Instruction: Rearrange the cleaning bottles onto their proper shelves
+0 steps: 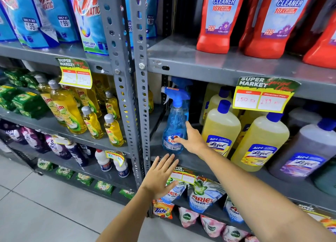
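While the right hand point(192, 140) touches it, blue liquid fills the spray bottle point(174, 125).

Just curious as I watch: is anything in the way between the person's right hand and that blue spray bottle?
Nothing visible. The right hand is open at the blue spray bottle, fingertips reaching its label and side. The yellow Lizol bottle stands to the right, clear of the path. The left hand is lower, open, holding nothing.

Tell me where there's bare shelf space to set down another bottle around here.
Bare metal on the top right shelf, between the grey upright and the red bathroom cleaner bottles. A small patch left of the blue spray bottle, where the right hand reaches. Crowded: the yellow Lizol bottles and dish soap bottles.
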The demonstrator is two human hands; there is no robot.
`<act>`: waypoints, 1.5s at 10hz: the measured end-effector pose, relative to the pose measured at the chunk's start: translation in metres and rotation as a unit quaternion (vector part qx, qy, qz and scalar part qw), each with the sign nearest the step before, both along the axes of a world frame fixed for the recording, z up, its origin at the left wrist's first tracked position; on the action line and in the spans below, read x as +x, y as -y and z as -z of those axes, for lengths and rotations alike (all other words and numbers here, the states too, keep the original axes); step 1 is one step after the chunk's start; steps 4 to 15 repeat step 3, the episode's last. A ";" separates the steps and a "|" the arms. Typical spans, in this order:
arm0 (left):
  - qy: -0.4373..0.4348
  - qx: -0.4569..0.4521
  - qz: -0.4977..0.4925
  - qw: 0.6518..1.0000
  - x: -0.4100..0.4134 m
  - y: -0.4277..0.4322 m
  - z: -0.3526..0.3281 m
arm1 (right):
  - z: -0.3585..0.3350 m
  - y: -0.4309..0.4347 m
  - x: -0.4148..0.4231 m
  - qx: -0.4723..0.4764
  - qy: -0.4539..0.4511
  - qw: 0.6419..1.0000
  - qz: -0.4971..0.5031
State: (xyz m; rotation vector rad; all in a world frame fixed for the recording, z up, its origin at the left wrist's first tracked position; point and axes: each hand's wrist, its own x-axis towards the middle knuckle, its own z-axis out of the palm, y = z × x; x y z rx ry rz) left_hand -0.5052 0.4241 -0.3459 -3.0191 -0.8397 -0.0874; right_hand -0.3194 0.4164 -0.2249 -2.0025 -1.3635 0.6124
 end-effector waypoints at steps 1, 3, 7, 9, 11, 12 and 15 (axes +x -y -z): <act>-0.004 0.003 -0.004 1.000 0.001 -0.001 0.001 | 0.003 -0.001 0.000 -0.002 -0.001 1.000 0.000; -0.004 0.003 0.006 1.000 0.000 0.002 -0.002 | -0.002 0.012 -0.006 0.009 -0.025 1.000 0.009; -0.004 0.003 0.006 1.000 0.000 0.002 -0.002 | -0.002 0.012 -0.006 0.009 -0.025 1.000 0.009; -0.004 0.003 0.006 1.000 0.000 0.002 -0.002 | -0.002 0.012 -0.006 0.009 -0.025 1.000 0.009; -0.004 0.003 0.006 1.000 0.000 0.002 -0.002 | -0.002 0.012 -0.006 0.009 -0.025 1.000 0.009; -0.004 0.003 0.006 1.000 0.000 0.002 -0.002 | -0.002 0.012 -0.006 0.009 -0.025 1.000 0.009; -0.004 0.003 0.006 1.000 0.000 0.002 -0.002 | -0.002 0.012 -0.006 0.009 -0.025 1.000 0.009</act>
